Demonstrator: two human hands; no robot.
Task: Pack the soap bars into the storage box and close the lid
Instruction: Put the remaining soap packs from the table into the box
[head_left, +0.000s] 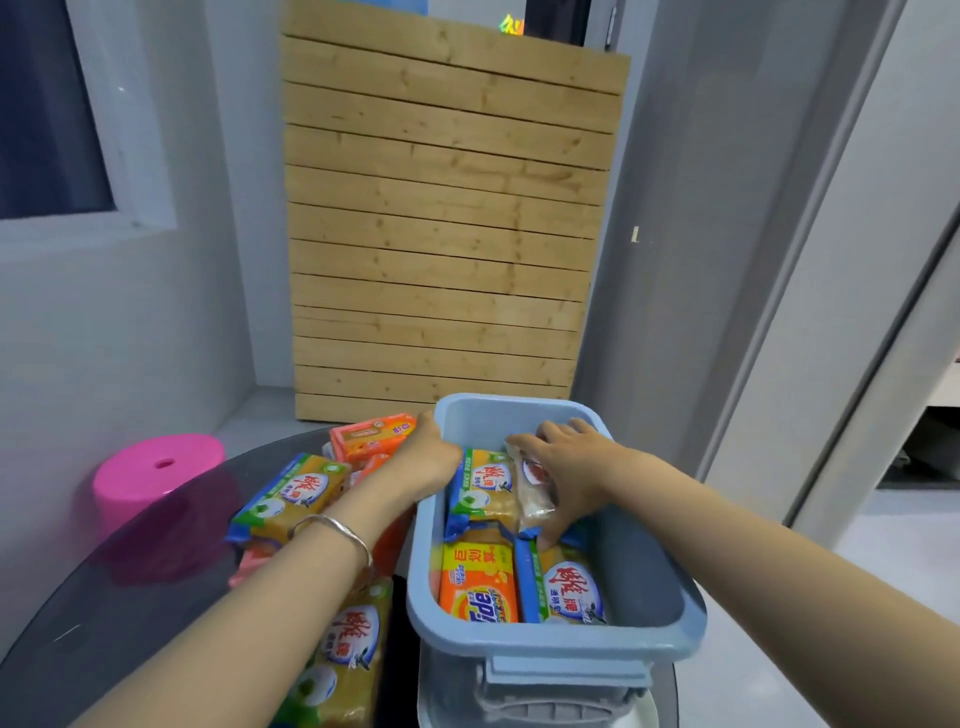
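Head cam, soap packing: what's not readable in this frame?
- Left hand fingers: hidden behind the box wall.
- Soap pack under the right hand: mostly covered, label blurred.
- Lid: cannot be made out.
- Near soap bar: cut off by the bottom edge.

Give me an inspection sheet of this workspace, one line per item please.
Surface: dark round table, glossy.
Job's things: blue storage box open, several soap bars inside; more soap bars piled on the table to its left; lid not clearly seen.
Clutter: pink stool beyond the table.
Grippers: left hand on the box's left rim; right hand inside, on a clear-wrapped bar.
Cables: nothing seen.
Surroundings: wooden slat panel, grey walls, window on the left.
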